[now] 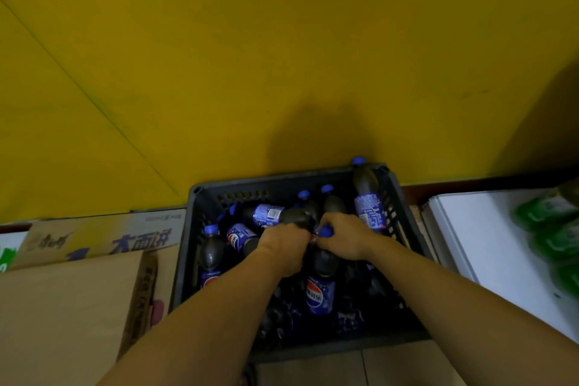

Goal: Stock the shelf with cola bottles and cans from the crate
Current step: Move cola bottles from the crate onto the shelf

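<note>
Early stage — crate (200, 197) full of cola bottles, no shelf visible; left hand (286, 246) grips something unseen, right hand (343, 238) grips a bottle (321, 279) by its neck.

A shop's stockroom or back aisle, by the look of it. Both hands reach into a dark plastic crate (404, 219) heaped with cola bottles (320, 291); left of them sit printed cardboard cartons (94, 241), right a white case (488, 244) with green packs (551, 229), beyond a yellow wall (282, 41).
</note>
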